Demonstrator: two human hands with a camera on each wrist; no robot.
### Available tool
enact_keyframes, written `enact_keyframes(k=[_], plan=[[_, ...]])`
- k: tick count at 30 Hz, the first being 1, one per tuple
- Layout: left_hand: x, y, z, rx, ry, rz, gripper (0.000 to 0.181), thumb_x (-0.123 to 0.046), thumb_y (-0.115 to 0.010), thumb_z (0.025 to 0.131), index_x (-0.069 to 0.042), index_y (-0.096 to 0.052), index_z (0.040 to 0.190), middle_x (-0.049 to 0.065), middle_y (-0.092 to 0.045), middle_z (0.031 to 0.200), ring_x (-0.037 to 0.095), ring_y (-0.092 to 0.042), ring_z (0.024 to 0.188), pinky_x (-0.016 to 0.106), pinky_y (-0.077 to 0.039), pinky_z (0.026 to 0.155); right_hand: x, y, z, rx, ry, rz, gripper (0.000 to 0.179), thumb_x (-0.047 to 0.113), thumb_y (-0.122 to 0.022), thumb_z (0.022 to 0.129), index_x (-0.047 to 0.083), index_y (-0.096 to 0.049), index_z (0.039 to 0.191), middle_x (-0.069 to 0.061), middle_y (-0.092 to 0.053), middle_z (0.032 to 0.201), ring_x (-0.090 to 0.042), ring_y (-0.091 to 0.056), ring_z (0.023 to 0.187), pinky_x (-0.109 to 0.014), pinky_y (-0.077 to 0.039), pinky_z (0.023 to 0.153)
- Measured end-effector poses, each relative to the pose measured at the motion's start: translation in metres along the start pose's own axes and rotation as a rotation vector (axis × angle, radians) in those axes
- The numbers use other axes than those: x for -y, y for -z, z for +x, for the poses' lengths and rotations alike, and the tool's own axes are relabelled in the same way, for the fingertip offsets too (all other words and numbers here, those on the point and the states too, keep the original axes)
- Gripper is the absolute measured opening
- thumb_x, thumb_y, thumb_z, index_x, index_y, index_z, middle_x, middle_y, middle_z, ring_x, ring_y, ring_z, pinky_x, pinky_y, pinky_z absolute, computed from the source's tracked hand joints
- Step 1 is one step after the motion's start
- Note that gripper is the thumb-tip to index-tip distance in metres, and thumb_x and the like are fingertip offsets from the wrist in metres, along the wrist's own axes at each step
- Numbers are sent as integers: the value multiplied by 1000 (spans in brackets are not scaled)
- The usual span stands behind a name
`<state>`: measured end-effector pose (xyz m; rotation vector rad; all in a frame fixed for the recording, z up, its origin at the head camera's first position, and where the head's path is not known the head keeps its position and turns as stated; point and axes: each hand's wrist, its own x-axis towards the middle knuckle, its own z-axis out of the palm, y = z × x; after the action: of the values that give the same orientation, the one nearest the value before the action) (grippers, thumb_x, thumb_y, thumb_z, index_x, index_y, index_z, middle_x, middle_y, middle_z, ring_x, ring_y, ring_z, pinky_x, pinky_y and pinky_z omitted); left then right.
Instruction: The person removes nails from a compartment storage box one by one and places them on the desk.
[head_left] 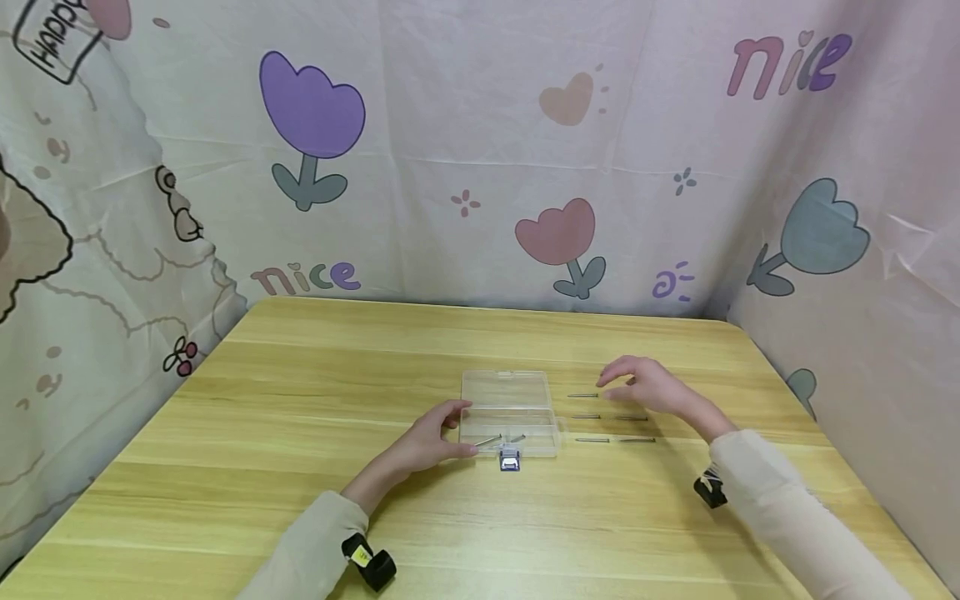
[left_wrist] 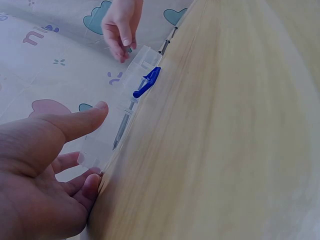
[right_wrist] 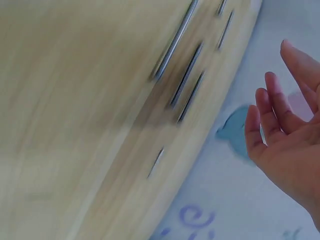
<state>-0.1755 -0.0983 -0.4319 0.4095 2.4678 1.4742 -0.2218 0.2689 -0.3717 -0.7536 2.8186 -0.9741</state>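
Note:
A clear plastic box [head_left: 517, 451] lies on the table with its lid [head_left: 506, 388] laid back and a blue latch [head_left: 510, 461] at its front. Two nails [head_left: 489, 441] show inside it. My left hand [head_left: 427, 437] holds the box's left end, thumb by the front corner and fingers at the far side; the left wrist view shows those fingers against its end wall. To the right, several nails [head_left: 636, 440] lie in short rows. My right hand [head_left: 647, 385], fingers loosely bent and holding nothing, hovers beside the farthest nail [head_left: 582, 395].
The wood-grain table [head_left: 225, 467] spreads out around the box. Behind it and along both sides hangs a patterned cloth [head_left: 450, 108]. Each sleeve carries a black wrist camera [head_left: 369, 563].

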Motion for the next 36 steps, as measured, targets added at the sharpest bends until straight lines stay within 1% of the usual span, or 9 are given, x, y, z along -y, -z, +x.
enact_keyframes(k=[4,6,10,12,16,19,23,29,36], plan=[[0,0,0,-1,-2,3,70,-16,-81,79,-3,-48,139,10,-52,125,27,-46,111,44,-41,91,20,-16,5,32,67,-14,12,4,-73,83,2,-74,95,-17,-65,109,-36,-58,105,-53,-46,87],[0,0,0,-1,-3,2,70,-16,-81,79,-3,-48,139,10,-52,125,27,-46,110,43,-41,91,29,-24,7,44,117,-26,11,2,-73,83,2,-75,94,-15,-66,107,-35,-60,102,-51,-47,87],[0,0,-1,-1,-1,2,70,-17,-81,79,-4,-48,139,10,-52,125,27,-46,110,43,-41,91,41,-41,10,75,220,-34,11,3,-75,81,3,-75,92,-14,-66,105,-32,-60,101,-48,-46,89],[0,0,-1,-2,1,-1,70,-17,-81,79,-4,-48,139,10,-52,126,27,-46,111,43,-41,91,46,-48,12,92,254,-42,11,4,-75,81,4,-75,92,-14,-66,105,-32,-60,101,-48,-45,90],[-1,0,-1,-1,0,-3,70,-17,-81,78,-4,-48,139,10,-52,126,27,-46,110,43,-41,90,55,-61,17,126,272,-26,14,4,-76,79,5,-76,93,-14,-65,107,-31,-58,102,-49,-44,91],[-1,0,-1,0,-2,0,70,-17,-81,78,-4,-48,139,10,-52,125,26,-46,110,43,-41,90,59,-68,21,131,291,-18,16,1,-77,77,6,-76,91,-13,-66,106,-29,-58,101,-48,-44,91],[0,-1,0,1,3,1,70,-18,-81,78,-4,-48,139,9,-52,124,26,-46,110,43,-41,90,62,-77,25,124,336,-46,13,1,-78,76,7,-77,87,-11,-66,103,-27,-58,98,-44,-44,89],[0,-1,0,1,6,4,70,-18,-81,78,-4,-48,139,9,-52,124,26,-46,110,43,-41,90,63,-85,28,108,342,-84,11,3,-81,75,9,-78,84,-6,-67,100,-23,-58,96,-40,-44,86],[0,0,0,1,0,3,71,-18,-82,78,-4,-48,139,9,-52,124,26,-46,110,43,-41,90,62,-92,28,62,387,-127,13,4,-83,72,12,-79,83,-1,-68,94,-17,-59,88,-29,-46,78]])
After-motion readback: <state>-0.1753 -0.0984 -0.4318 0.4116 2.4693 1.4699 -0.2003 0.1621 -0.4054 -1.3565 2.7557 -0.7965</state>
